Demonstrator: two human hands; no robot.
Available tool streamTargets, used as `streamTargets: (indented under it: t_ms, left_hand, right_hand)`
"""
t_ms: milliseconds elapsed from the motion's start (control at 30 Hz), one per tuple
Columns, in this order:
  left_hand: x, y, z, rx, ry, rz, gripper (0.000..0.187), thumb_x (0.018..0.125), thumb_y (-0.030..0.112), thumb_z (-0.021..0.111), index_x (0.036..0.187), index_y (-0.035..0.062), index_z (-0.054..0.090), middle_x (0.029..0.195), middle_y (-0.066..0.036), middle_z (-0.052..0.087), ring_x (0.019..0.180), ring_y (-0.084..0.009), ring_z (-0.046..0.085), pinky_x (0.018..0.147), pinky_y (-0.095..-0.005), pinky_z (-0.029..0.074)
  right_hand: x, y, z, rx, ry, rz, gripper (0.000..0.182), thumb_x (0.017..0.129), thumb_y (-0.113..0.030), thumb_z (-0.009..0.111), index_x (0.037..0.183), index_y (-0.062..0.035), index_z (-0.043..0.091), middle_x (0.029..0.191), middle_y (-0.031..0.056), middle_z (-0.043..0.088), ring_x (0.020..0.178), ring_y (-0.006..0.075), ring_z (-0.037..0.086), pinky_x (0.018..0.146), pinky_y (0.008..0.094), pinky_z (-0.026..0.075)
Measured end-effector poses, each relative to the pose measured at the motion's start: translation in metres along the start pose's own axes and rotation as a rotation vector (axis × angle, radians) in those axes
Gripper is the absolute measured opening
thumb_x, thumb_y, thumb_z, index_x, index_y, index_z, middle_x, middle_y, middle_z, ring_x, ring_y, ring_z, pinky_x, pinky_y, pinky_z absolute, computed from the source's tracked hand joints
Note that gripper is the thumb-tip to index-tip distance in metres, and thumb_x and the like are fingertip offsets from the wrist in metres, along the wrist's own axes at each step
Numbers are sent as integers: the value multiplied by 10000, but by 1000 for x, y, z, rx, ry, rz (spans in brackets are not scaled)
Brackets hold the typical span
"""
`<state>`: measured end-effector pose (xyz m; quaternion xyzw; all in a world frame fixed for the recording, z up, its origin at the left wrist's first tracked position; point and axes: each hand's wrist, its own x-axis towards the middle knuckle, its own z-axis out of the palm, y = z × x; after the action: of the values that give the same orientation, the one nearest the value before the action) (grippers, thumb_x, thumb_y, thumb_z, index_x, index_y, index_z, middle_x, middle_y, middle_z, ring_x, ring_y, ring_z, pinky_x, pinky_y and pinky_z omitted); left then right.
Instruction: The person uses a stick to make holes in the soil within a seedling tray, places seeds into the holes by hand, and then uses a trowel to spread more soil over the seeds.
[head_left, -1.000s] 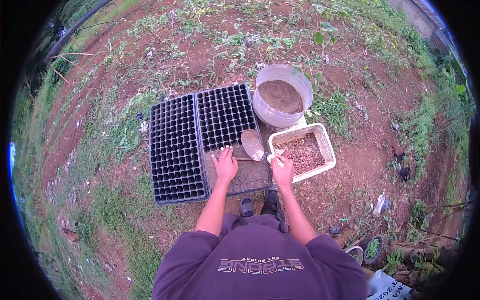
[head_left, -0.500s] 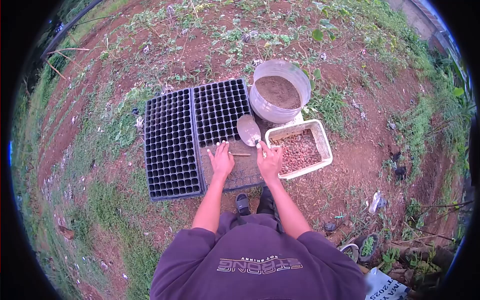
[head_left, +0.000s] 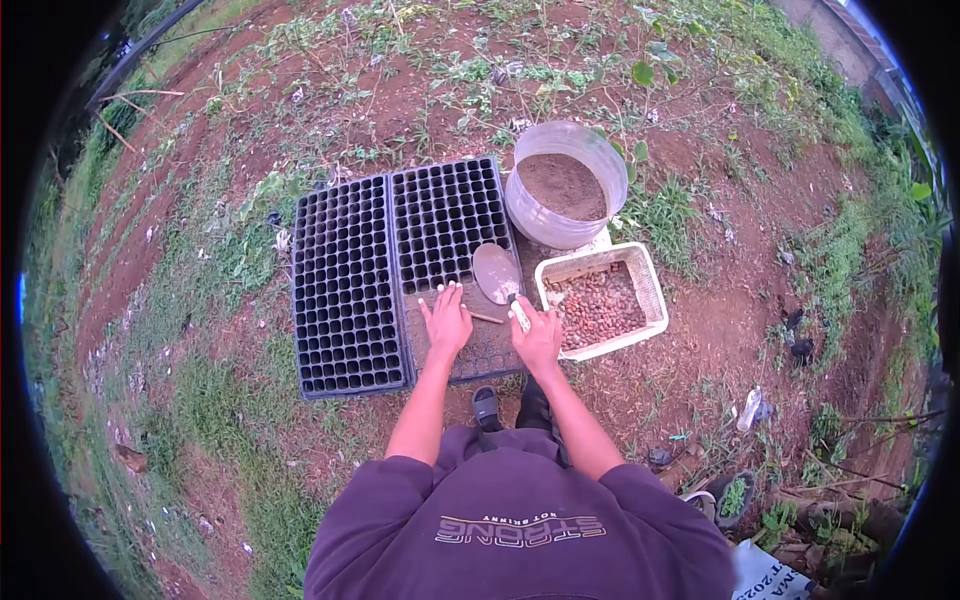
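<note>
My right hand (head_left: 538, 338) is wrapped round the pale handle of a trowel (head_left: 496, 272). Its broad, soil-dusted blade rests over the right part of the black seedling tray (head_left: 443, 222), at the line between bare cells and soil-covered ones. My left hand (head_left: 447, 322) lies palm down on the soil in the near half of that tray, fingers stretched forward and slightly apart. Between the two hands is a thin brown stick (head_left: 485, 318). Some cell rims show through the soil near the tray's front right.
A second seedling tray (head_left: 347, 290) with unfilled cells adjoins on the left. Behind the trowel stands a translucent round tub (head_left: 565, 236) holding soil. To the right, a cream basket (head_left: 657, 318) contains many small reddish-brown pieces. Weedy red earth surrounds everything.
The trowel and my right hand have come slightly toward me, and the handle shows more. The stick now slants where it lay nearly level. My left hand stays on the soil.
</note>
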<state>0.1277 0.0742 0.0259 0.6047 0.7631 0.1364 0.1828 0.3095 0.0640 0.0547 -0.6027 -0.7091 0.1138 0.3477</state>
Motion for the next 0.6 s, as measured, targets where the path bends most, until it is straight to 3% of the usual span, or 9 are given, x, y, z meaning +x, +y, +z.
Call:
streamTargets:
  t_ms: [100,233,433,533,600]
  left_hand:
    - [1,1,-1,4,-7,0,475,920,176,478,1392,119,475,1483,-39,418,1412,-233,326,1157,-611,111]
    - [1,0,-1,4,-8,-6,473,918,173,481,1388,119,480,1483,-38,418,1413,-232,325,1157,-610,112]
    - [-1,1,-3,-32,23,12,478,906,171,485,1377,95,487,1462,-56,442,1406,-246,336,1162,-607,82]
    - [-2,2,-5,-37,12,2,468,911,175,481,1371,91,495,1458,-63,448,1404,-251,341,1162,-607,75]
    - [1,6,-7,-39,3,-7,462,915,178,477,1367,90,500,1456,-67,452,1403,-254,342,1162,-606,72]
  right_hand:
    - [12,0,-4,-51,12,13,330,819,-206,695,1141,-132,683,774,150,682,798,325,599,814,410,463]
    - [14,2,-12,16,18,-49,334,821,-209,692,1146,-132,681,788,149,687,800,327,598,808,418,464]
    - [20,5,-1,-51,16,40,338,810,-216,701,1143,-158,688,780,162,676,807,327,601,773,430,475]
    - [5,0,-15,13,33,-45,348,798,-221,717,1138,-149,694,796,176,664,806,326,601,768,423,486]
    - [5,-7,-27,161,-71,149,359,786,-221,735,1130,-127,701,824,180,655,808,321,605,763,409,494]
